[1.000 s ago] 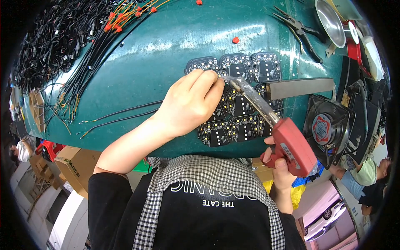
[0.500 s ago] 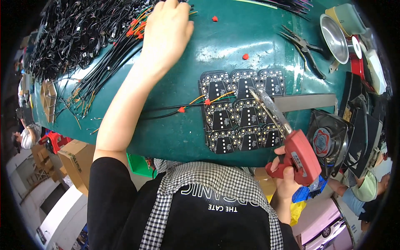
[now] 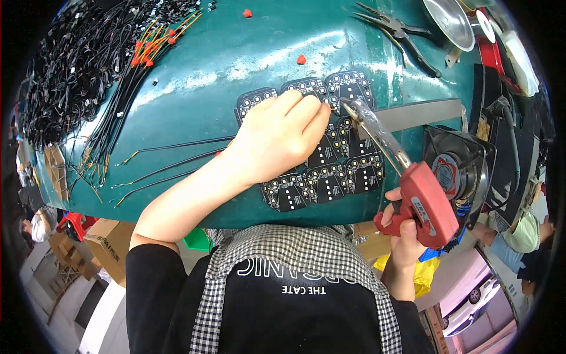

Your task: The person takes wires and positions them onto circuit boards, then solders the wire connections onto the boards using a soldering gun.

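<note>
Over the panel of black circuit boards (image 3: 364, 174) my left hand (image 3: 280, 138) is closed in a pinch, with a short orange wire end showing at its fingertips. Black cables (image 3: 177, 143) with bare ends run out to the left from beneath this hand and wrist. My right hand (image 3: 404, 239) grips a red soldering gun (image 3: 425, 203) by its handle. The gun's metal tip points up and left, close to the left fingertips above the upper right boards. My left hand hides the middle left boards and most of the wire it holds.
A cable bundle with red caps (image 3: 144, 56) lies left beside a heap of black cables (image 3: 65, 88). Loose red caps (image 3: 301, 59) lie beyond the boards. Pliers (image 3: 401, 32), a metal bowl (image 3: 451, 23), a grey strip (image 3: 418, 114) and a fan (image 3: 457, 162) are at the right.
My left hand has come from the cable bundle back to the boards, with a wire pinched in it. Three cables now trail left. The soldering gun stays by the boards; the whole view has shifted.
</note>
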Action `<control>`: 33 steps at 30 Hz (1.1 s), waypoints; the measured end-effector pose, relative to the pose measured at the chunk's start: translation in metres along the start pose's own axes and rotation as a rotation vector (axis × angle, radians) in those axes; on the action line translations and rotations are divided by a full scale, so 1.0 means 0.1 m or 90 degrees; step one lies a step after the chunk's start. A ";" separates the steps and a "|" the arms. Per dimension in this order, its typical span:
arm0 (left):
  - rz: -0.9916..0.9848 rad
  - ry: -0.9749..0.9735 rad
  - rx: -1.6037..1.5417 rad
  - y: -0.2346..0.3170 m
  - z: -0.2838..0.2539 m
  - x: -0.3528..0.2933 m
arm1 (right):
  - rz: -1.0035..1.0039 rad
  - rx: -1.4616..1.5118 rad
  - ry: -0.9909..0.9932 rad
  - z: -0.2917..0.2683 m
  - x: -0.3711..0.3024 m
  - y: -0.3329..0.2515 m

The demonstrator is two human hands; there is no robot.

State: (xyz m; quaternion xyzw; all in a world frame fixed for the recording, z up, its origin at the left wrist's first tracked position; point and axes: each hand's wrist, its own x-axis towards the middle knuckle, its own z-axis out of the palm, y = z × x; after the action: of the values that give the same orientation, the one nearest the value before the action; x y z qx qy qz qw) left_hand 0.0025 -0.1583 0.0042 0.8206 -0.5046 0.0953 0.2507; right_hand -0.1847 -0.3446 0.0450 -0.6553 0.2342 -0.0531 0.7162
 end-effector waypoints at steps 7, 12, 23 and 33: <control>0.045 0.002 0.017 0.06 0.07 -0.02 | 0.019 -0.023 0.008 0.04 -0.07 0.02; 0.050 0.011 0.024 0.07 0.10 -0.02 | 0.026 -0.003 0.016 -0.01 -0.15 0.10; 0.055 0.008 0.027 0.07 0.10 -0.03 | 0.043 -0.038 0.032 -0.02 -0.23 0.15; 0.060 0.021 0.030 0.07 0.12 -0.02 | -0.094 -0.198 -0.022 -0.12 -0.25 0.29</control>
State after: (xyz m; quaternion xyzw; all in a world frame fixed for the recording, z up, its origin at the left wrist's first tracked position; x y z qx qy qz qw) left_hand -0.0061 -0.1655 -0.0044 0.7997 -0.5364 0.1324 0.2349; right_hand -0.2181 -0.3421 0.0232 -0.7743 0.1787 -0.0575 0.6044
